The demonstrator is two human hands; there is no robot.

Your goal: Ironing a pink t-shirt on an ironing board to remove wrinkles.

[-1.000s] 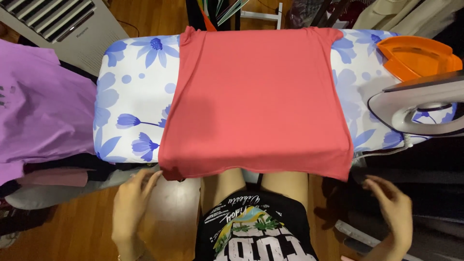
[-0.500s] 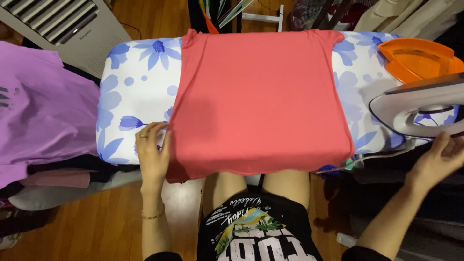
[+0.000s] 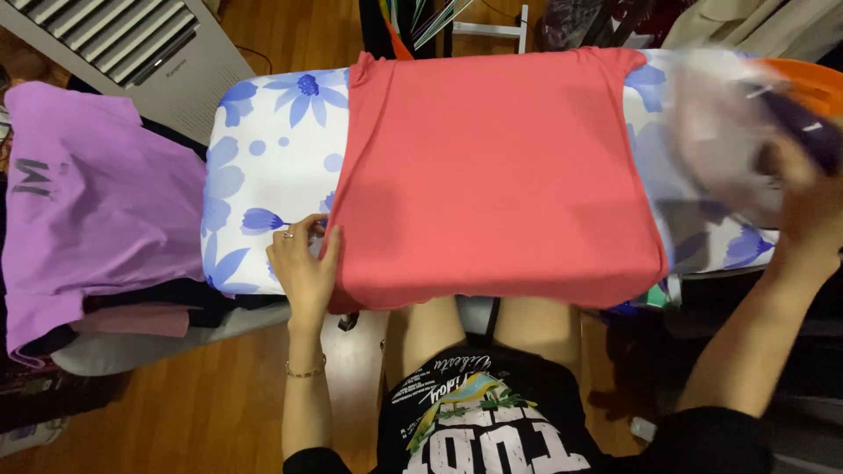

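The red shirt (image 3: 496, 171) lies flat across the flowered ironing board (image 3: 263, 167), its far edge hanging out of sight. The left hand (image 3: 303, 268) rests with fingers spread on the shirt's left edge. The right hand (image 3: 812, 206) grips the iron (image 3: 733, 132), which is heavily blurred; its shape is hard to make out.

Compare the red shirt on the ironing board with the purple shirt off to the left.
The red shirt lies smooth and flat across the flowered ironing board; the purple shirt is draped over a pile of clothes beside it. The red one is plain, while the purple one bears a dark print. The left hand presses the red shirt's edge; nothing touches the purple one. Both look like soft knit tops.
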